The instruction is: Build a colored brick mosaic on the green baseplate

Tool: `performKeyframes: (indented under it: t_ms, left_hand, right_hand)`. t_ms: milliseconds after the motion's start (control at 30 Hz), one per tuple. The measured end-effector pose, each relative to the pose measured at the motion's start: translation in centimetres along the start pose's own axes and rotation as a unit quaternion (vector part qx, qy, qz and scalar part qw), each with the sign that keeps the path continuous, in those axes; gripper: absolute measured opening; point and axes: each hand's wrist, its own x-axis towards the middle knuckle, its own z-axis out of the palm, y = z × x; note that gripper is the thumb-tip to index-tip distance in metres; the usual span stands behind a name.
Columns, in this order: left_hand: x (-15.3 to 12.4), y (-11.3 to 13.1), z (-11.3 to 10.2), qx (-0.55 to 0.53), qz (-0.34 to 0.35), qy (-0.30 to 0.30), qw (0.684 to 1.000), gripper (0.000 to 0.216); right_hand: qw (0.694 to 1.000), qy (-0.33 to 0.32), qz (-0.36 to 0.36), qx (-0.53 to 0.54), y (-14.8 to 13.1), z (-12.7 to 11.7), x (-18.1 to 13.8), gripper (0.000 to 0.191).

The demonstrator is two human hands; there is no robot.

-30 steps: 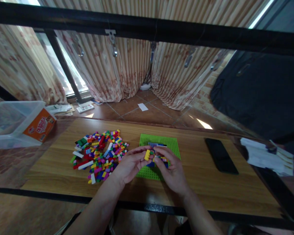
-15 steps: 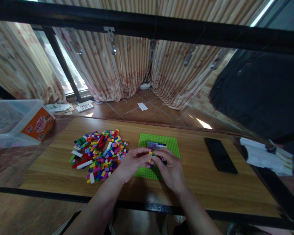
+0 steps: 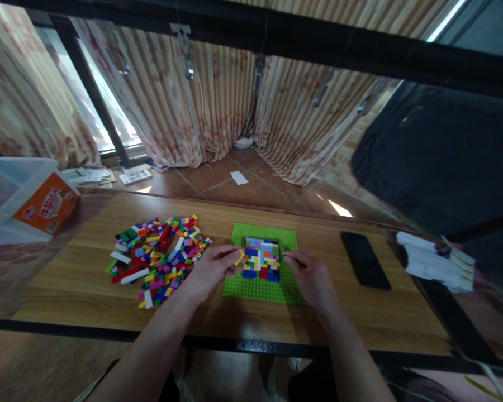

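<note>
A green baseplate [image 3: 289, 285] lies on the wooden table [image 3: 352, 312], with a patch of many-coloured bricks [image 3: 262, 259] built on its middle. My left hand [image 3: 212, 268] sits at the plate's left edge and pinches a small yellow brick [image 3: 239, 257] beside the built patch. My right hand [image 3: 312, 276] rests on the plate's right side, fingers curled, fingertips at the right edge of the patch; what it holds, if anything, I cannot make out. A heap of loose coloured bricks [image 3: 157, 257] lies left of the plate.
A black phone [image 3: 364, 251] lies right of the plate. White papers [image 3: 433, 259] sit at the far right edge. A clear plastic tub with an orange label [image 3: 29, 204] stands at far left. Curtains and a black bar are behind the table.
Both hands were together over the built patch with a yellow brick between them. They have drawn apart to either side, uncovering the patch; the yellow brick stays in my left hand.
</note>
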Motion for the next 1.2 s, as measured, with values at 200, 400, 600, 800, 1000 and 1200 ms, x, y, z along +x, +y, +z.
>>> performKeyframes:
  t_ms: [200,400,600,800,1000,1200]
  left_hand:
    - [0.4,-0.3,0.3,0.019,0.003,0.022,1.0,0.034]
    - [0.6,-0.6,0.6,0.037,0.012,0.009,0.999,0.029]
    - [0.7,-0.9,0.7,0.05,0.017,0.01,0.999,0.028]
    - [0.9,-1.3,0.7,0.059,0.024,0.001,0.998,0.023]
    - [1.0,-1.4,0.7,0.063,0.017,-0.01,0.998,0.022]
    - [0.9,-1.3,0.9,0.049,0.009,0.005,0.999,0.024]
  right_hand:
    - [0.997,-0.061,0.039,-0.02,0.6,-0.1,-0.8,0.021]
    - [0.994,-0.094,0.059,-0.006,0.8,0.0,-0.8,0.019]
    - [0.995,-0.079,0.057,-0.003,0.9,0.5,-0.7,0.016]
    - [0.995,-0.053,0.077,0.025,1.0,1.3,-0.7,0.014]
    - [0.988,-0.06,0.104,0.1,1.7,0.8,-0.6,0.025]
    - [0.988,-0.061,0.121,0.073,1.4,0.9,-0.3,0.032]
